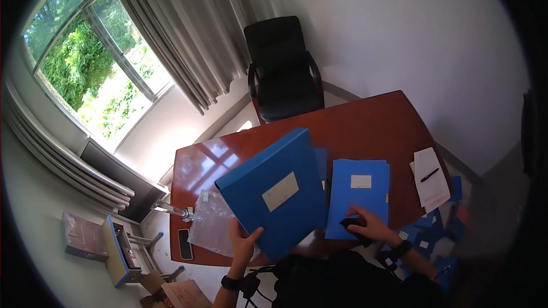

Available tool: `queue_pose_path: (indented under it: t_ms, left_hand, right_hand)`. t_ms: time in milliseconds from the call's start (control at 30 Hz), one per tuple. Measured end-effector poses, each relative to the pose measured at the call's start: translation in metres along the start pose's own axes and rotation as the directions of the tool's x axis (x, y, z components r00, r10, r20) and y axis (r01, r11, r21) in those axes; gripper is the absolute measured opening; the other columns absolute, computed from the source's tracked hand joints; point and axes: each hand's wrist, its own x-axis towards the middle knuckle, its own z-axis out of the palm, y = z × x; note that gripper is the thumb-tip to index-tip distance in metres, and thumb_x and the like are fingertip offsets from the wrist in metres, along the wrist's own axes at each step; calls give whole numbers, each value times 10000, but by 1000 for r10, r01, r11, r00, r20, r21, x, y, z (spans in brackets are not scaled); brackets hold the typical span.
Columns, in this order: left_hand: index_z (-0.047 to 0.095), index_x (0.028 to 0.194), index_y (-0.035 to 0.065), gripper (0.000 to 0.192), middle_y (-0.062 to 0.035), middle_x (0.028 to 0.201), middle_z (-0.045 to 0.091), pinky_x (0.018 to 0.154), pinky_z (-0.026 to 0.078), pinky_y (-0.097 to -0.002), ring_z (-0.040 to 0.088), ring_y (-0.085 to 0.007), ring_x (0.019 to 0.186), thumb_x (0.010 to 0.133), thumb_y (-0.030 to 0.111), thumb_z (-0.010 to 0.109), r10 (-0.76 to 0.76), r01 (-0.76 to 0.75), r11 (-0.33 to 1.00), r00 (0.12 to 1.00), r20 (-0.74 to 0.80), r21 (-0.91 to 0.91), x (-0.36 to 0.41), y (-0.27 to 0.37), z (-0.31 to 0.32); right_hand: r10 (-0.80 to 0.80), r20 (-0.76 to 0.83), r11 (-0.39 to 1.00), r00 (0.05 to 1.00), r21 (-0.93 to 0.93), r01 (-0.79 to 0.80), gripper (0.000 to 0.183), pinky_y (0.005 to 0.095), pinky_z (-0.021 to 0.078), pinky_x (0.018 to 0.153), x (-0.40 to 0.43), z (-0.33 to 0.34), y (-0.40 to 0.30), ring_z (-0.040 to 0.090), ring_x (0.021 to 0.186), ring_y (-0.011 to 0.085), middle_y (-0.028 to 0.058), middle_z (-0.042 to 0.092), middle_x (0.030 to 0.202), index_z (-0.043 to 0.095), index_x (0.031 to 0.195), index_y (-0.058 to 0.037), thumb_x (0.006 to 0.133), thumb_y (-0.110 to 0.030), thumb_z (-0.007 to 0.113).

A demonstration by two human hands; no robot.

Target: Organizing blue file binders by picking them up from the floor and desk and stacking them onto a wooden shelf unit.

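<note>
My left hand (243,239) grips the lower left edge of a large blue file box (274,188) with a blank-looking pale label; the box is tilted and raised over the desk. My right hand (370,224) is at the lower part of a blue folder stack (359,205) lying on the desk, its top one bearing a white label. A small black object (356,227) is in this hand; its kind is unclear. Behind the raised box, part of another blue folder (321,162) shows.
On the reddish-brown wooden desk (368,124) lie a clear plastic bag (209,226), a phone (185,244), and papers (430,188) with a black pen (429,175). A black office chair (284,77) stands behind. Several blue folders (424,239) lie at the lower right; a cardboard box (186,295) sits lower left.
</note>
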Motion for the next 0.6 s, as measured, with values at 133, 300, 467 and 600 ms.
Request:
queue_pose_path:
  t_ms: [133, 300, 467, 600]
  left_hand:
    - [534, 1123, 1, 513, -141, 1046, 596, 804, 497, -328, 608, -246, 954, 707, 137, 801, 187, -263, 894, 954, 233, 362, -10, 36, 40]
    - [563, 1091, -4, 514, -158, 973, 632, 756, 502, -342, 637, -248, 861, 667, 135, 819, 298, -506, 803, 798, 523, 314, -18, 57, 101]
    - [575, 1097, -49, 528, -177, 917, 648, 729, 503, -314, 634, -210, 795, 670, 141, 822, 166, -350, 914, 783, 600, 204, -34, 55, 148]
    - [563, 1060, -46, 420, -83, 932, 612, 769, 463, -271, 567, -146, 849, 695, 6, 765, 53, -75, 997, 784, 619, 10, -77, 55, 198]
  right_hand:
    - [-22, -173, 991, 985, 123, 44, 824, 366, 451, 941, -19, 13, 10, 503, 1167, 283, 163, 376, 1421, 195, 1443, -34, 837, -284, 694]
    - [169, -357, 911, 919, 412, -7, 873, 378, 381, 1026, -44, 23, 37, 368, 1299, 292, 135, 259, 1487, 104, 1461, -49, 848, -276, 683]
    - [278, -400, 899, 873, 428, -91, 763, 361, 258, 1100, -121, 38, 68, 263, 1367, 263, 156, 280, 1477, 223, 1438, -12, 870, -288, 652]
    - [299, -514, 881, 804, 473, -25, 606, 308, 341, 1030, -238, 51, 92, 416, 1246, 205, 119, 451, 1348, 366, 1377, -31, 897, -300, 618]
